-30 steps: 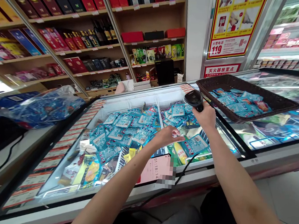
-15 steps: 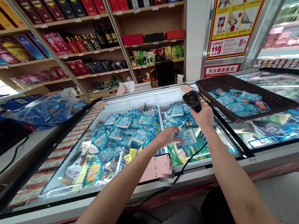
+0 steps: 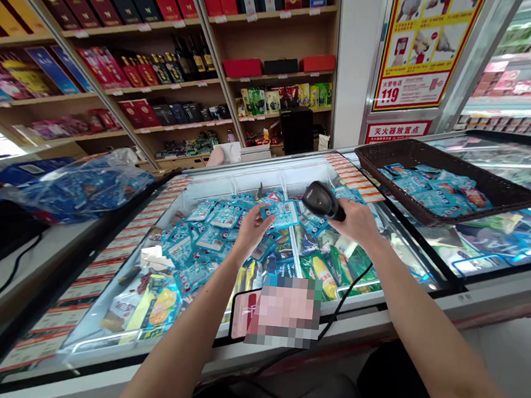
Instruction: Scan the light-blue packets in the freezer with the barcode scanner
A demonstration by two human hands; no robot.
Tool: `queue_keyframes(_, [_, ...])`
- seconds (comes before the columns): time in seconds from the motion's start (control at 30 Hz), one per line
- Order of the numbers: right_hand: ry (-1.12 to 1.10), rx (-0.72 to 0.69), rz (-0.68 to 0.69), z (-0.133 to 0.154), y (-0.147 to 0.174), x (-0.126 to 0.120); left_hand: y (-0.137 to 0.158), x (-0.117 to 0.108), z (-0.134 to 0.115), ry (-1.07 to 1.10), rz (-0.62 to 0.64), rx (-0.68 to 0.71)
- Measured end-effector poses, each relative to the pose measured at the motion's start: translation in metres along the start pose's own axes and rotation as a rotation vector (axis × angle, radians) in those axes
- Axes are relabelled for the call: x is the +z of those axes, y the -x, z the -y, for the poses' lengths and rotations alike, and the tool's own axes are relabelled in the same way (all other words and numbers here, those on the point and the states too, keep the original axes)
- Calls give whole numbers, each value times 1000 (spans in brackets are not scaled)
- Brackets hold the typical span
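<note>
My left hand [image 3: 254, 228] pinches one end of a blue snack packet [image 3: 283, 214], whose printed face is turned up. A black barcode scanner [image 3: 320, 200] sits in my right hand [image 3: 355, 220], its head just right of the packet and slightly above it. The scanner's cable [image 3: 349, 293] hangs down from that hand. Below both hands, a heap of similar blue packets [image 3: 214, 228] lies inside the glass-topped chest freezer [image 3: 65, 364]. A phone [image 3: 242, 316], partly covered by pixel blur, rests at the freezer's front edge.
A dark woven basket [image 3: 496, 166] holding several blue packets stands on the right. To the left, a clear plastic bag [image 3: 87, 189] of blue packets lies on a counter. Behind are shelves [image 3: 262, 22] of boxes and bottles. Part of a person's arm [image 3: 216, 156] shows behind the freezer.
My left hand has moved left and up, and now grips a packet. My right hand has swung the scanner left toward that packet. The view has shifted slightly.
</note>
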State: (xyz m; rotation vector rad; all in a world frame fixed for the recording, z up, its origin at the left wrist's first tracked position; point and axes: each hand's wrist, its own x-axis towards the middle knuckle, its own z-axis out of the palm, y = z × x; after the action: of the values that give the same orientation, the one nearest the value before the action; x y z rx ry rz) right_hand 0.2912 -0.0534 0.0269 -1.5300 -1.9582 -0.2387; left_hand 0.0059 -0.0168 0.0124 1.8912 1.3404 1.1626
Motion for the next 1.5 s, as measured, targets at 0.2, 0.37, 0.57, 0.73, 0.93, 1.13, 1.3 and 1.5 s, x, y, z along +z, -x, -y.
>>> queue_keyframes(0.2, [25,-167,138,13,5,2,6,5,16,11,-51,-21])
queue_keyframes(0.37, [75,-188,137,17,6,4,7,7,18,-25,-45,-4])
queue_keyframes(0.57, [133,-261,195,27,9,5,8,8,20,-83,-62,19])
queue_keyframes(0.73, [183,-284,226,32,11,5,8,8,22,-89,-64,34])
queue_keyframes(0.93, [192,-291,229,32,11,8,8,8,21,-119,-59,68])
queue_keyframes(1.13, [214,-302,232,32,11,7,10,6,18,-122,-33,59])
queue_keyframes(1.3, [224,-307,228,32,11,7,10,5,17,-139,-31,50])
queue_keyframes(1.5, [231,-323,210,32,11,7,11,5,16,-145,-27,40])
